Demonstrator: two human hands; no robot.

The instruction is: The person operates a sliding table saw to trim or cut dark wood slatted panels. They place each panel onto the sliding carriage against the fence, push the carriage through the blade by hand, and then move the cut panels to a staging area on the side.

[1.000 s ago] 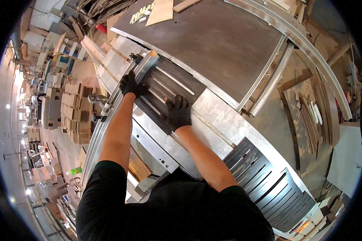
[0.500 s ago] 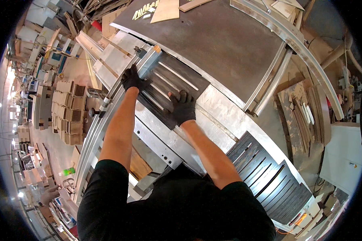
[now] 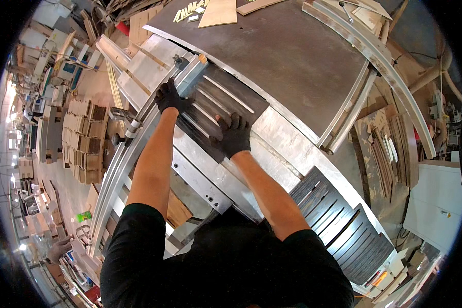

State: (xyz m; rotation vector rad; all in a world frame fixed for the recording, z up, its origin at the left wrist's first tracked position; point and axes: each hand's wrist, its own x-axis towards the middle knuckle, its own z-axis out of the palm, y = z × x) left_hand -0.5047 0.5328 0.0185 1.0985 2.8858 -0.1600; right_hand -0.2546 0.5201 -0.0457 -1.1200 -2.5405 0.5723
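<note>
A dark slotted panel [image 3: 226, 97] lies on a silver metal machine table [image 3: 272, 133], its long slots showing pale. Its far-left edge sits along a metal fence [image 3: 191, 72]. My left hand [image 3: 169, 97], in a black glove, has its fingers hooked over that fence, with the thumb stretched toward the panel. On the panel's near right part rests my gloved right hand [image 3: 235, 136], fingers spread and pressing on the surface. More dark slotted panels [image 3: 339, 226] lie on the table to the right of my right forearm.
Beyond the metal strip is a wide brown tabletop [image 3: 292, 56] with a light wood offcut [image 3: 218, 13] on it. A curved-looking rail [image 3: 380, 56] crosses at the far right. Stacked boards [image 3: 84, 138] stand on the floor at left. A white cabinet [image 3: 436, 203] is at right.
The view has shifted slightly. Both hands keep their places on the fence and the panel, and the panel shows no clear movement against the fence.
</note>
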